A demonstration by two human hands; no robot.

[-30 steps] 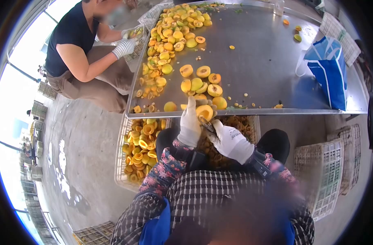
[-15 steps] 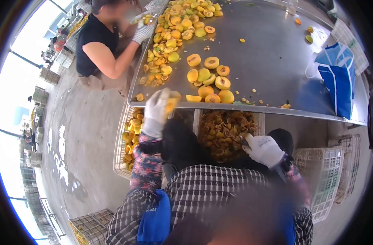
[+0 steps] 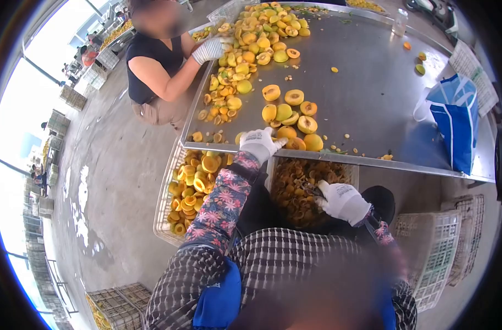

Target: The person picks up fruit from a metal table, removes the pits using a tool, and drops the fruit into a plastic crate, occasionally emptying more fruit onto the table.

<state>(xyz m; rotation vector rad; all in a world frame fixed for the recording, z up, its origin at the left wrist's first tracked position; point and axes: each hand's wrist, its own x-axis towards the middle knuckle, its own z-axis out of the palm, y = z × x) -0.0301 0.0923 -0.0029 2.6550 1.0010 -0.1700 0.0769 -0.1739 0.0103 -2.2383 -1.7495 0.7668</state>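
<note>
My left hand [image 3: 261,144], in a white glove, is at the near edge of the metal table [image 3: 366,82], its fingertips against a halved yellow fruit [image 3: 296,143] beside other halves. What the fingers grip is hard to make out. Over the crate of darker fruit pieces [image 3: 300,181] is my right hand [image 3: 345,203], also gloved, closed around a small dark tool [image 3: 315,191] that is mostly hidden. Fruit halves [image 3: 294,98] form a small group past my left hand. A larger heap of fruit [image 3: 251,41] lies along the table's left side.
A crate of yellow fruit halves [image 3: 193,190] stands below the table's left corner. A co-worker [image 3: 157,66] in gloves is at the left side. A blue bag [image 3: 454,121] rests on the table's right. Empty crates [image 3: 429,247] stand at lower right.
My left hand has moved right, from above the yellow crate to the small group of halves, and the fruit piece it held is gone from it. The co-worker's hand has moved to the heap.
</note>
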